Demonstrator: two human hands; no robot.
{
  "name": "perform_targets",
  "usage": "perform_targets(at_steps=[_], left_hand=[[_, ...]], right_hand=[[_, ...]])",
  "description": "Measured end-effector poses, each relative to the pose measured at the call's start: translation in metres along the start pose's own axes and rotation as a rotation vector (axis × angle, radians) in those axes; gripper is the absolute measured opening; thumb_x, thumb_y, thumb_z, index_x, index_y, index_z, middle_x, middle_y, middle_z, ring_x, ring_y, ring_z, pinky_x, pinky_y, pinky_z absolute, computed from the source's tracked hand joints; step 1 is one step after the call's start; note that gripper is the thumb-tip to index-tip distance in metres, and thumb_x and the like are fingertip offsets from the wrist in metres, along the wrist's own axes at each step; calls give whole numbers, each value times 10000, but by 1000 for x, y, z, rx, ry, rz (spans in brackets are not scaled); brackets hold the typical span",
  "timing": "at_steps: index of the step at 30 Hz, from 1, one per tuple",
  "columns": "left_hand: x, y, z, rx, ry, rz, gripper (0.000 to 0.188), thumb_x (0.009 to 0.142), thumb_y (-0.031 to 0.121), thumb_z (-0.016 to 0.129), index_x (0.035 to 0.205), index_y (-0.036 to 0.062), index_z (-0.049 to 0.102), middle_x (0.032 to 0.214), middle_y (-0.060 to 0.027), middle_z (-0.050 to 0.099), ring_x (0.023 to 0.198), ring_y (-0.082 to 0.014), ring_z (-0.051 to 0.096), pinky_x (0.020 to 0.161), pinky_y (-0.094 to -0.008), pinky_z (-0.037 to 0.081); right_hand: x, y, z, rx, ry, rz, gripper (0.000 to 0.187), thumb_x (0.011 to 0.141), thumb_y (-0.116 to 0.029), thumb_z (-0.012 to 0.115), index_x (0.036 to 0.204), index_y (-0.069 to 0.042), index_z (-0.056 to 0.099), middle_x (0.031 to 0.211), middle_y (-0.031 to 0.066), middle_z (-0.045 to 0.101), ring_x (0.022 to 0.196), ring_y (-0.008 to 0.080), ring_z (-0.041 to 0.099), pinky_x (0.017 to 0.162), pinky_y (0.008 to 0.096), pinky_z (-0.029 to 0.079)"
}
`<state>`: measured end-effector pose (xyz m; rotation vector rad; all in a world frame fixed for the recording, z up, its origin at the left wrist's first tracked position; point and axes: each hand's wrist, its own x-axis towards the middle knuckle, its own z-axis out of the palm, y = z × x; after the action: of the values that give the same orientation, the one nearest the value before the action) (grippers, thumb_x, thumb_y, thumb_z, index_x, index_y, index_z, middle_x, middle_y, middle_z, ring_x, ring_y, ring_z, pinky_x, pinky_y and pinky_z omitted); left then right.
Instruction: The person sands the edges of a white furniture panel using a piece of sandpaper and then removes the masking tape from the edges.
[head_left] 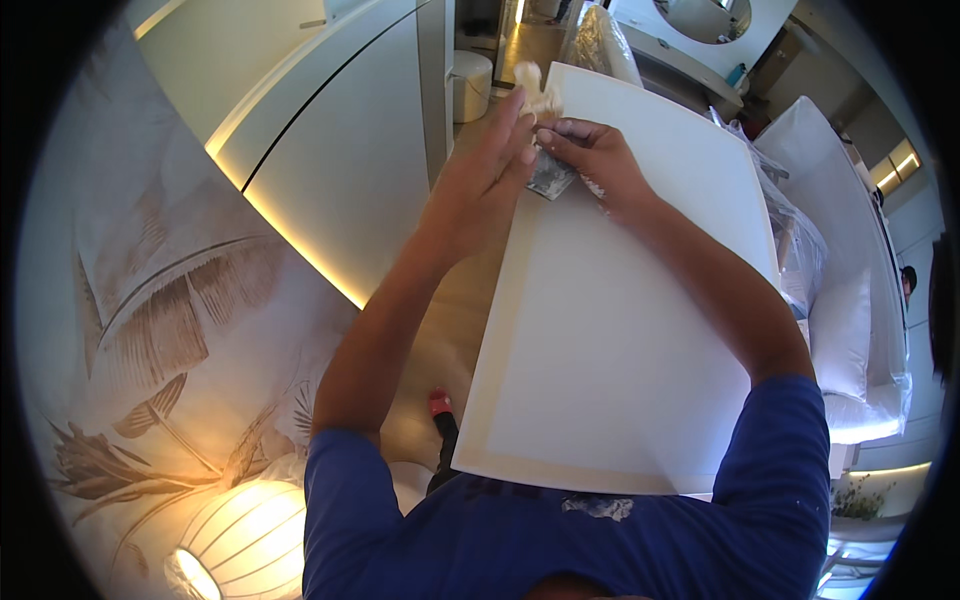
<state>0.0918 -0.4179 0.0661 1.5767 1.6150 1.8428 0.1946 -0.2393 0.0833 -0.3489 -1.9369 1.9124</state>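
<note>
My left hand (pixel 490 175) is raised beyond the far left corner of a white panel (pixel 610 350), its fingers stretched out and its palm turned to the right. Beside it, my right hand (pixel 605 165) pinches a small grey, flat scraper (pixel 551 178) smeared with white, between thumb and fingers. A pale cream lump (pixel 540 92) that looks like filler shows just past the fingertips; what carries it is hidden. White smears mark the right wrist. The panel has a tan band along its left and near edges.
Plastic-wrapped furniture (pixel 840 350) stands to the right of the panel. A lit lamp (pixel 245 535) is at the lower left, beside a wall with leaf patterns (pixel 165 330). Beyond my hands is a white bin (pixel 471 88). A red shoe (pixel 440 402) shows on the floor.
</note>
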Motion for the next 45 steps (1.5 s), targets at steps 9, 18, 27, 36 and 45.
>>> perform_targets(at_steps=[9,18,27,36,45], left_hand=[[-7,0,11,-122,-53,-66,678,1114,438,387,1650,100,146,1606,-263,369,1503,-326,366,1203,-372,293],[-7,10,12,-305,16,-166,638,1094,473,431,1587,75,357,1435,-205,579,1391,-297,508,1171,-386,353],[10,-9,-19,-69,318,-11,381,963,44,689,1335,-5,627,1187,-165,706,1004,-187,709,893,-316,578],[7,-35,-34,160,491,-38,186,936,105,750,1087,-3,738,879,-46,746,802,-106,675,757,-257,545],[-254,-239,-84,849,385,-806,568,957,452,662,726,-67,676,631,-187,653,569,-325,608,640,-454,496]], right_hand=[[-3,0,3,-184,92,14,275,952,-202,731,1101,28,748,911,45,744,769,84,660,687,253,530],[-3,8,5,-411,135,-58,248,907,-197,683,1038,1,755,796,35,711,663,70,605,600,257,490],[-3,3,-1,-311,80,45,212,972,-158,702,1082,21,731,902,28,726,802,67,649,720,239,526],[-4,1,4,-269,22,-11,252,979,-234,724,1107,-19,757,895,4,734,727,47,608,618,245,467],[2,6,3,-308,84,29,347,935,-343,771,1127,-54,758,908,-14,728,726,46,562,603,235,432]])
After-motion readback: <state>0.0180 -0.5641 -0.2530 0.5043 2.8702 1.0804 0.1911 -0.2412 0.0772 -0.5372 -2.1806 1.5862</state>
